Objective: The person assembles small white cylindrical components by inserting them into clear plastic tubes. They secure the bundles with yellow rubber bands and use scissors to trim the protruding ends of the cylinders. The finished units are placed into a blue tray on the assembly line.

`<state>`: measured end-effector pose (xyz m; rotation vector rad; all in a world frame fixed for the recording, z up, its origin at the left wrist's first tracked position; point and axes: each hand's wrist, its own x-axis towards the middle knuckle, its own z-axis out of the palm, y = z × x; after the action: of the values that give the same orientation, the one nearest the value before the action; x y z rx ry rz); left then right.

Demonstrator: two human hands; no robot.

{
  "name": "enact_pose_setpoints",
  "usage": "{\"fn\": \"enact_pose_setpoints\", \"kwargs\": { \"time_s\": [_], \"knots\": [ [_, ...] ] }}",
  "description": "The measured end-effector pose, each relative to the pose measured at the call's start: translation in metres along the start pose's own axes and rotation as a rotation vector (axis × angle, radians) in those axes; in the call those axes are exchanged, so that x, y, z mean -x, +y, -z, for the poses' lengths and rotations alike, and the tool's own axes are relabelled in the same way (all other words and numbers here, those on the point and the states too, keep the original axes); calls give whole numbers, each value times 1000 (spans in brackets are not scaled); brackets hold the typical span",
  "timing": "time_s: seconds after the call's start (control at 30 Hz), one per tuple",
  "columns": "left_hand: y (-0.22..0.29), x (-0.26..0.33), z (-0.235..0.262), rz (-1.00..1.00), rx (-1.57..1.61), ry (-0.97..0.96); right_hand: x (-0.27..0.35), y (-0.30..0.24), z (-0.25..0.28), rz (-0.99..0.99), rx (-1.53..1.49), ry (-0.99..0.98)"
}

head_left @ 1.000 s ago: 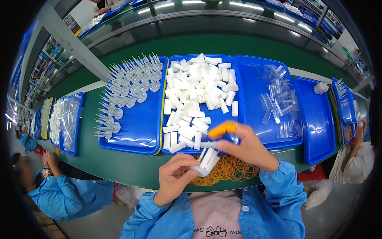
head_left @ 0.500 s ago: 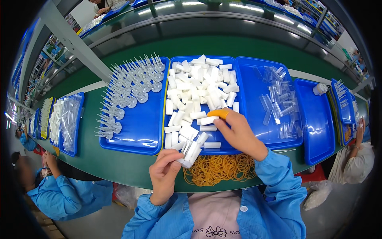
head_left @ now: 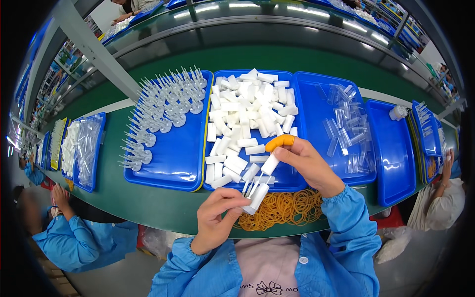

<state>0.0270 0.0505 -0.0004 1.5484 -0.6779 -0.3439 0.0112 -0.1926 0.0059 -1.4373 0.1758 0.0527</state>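
Between the thumb and fingers of my left hand is a clear plastic pronged piece, its thin prongs pointing up and away from me. A white block sits on one side of it, while other prongs show bare. My right hand, with an orange finger cot on a finger, pinches another white block just above the prong tips; whether they touch I cannot tell. Beyond both hands, a blue tray carries a heap of similar white blocks.
To the left, a blue tray has rows of pronged pieces. Clear plastic tubes lie in the right tray. Orange rubber bands are piled near me. Co-workers sit on both sides; a grey post rises at far left.
My right hand has lifted a white block out of the heap and brought it toward me, over the prongs. My left hand has shifted slightly right with the pronged piece.
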Motion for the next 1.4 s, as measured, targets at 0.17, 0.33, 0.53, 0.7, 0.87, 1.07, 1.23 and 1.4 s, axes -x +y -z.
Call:
{"fn": "enact_pose_setpoints", "kwargs": {
  "time_s": [0.17, 0.33, 0.53, 0.7, 0.87, 1.07, 1.23, 1.4],
  "knots": [
    [0, 0, -2, -17, -13, -27, 2, -3, -2, -21, -62, 26],
    [0, -4, -3, -87, -164, -37, 4, -1, -9, -37, -63, -28],
    [3, -9, -15, -209, -270, 179, 24, 9, -39, 19, -104, -17],
    [-17, 3, 1, 61, 40, -13, 26, -12, -30, 43, 17, -110],
    [-17, -4, 1, 118, 326, 62, 0, 7, -11, 317, 694, 99],
    [-17, -3, 3, 137, 366, 113, -10, 36, -9, 483, 1199, 200],
    [-22, 0, 4, 122, 352, 121, -2, 20, -7, 556, 983, 227],
    [-20, 0, 6, 50, 296, 65, 7, 4, -7, 615, 1007, 171]
  ]
}}
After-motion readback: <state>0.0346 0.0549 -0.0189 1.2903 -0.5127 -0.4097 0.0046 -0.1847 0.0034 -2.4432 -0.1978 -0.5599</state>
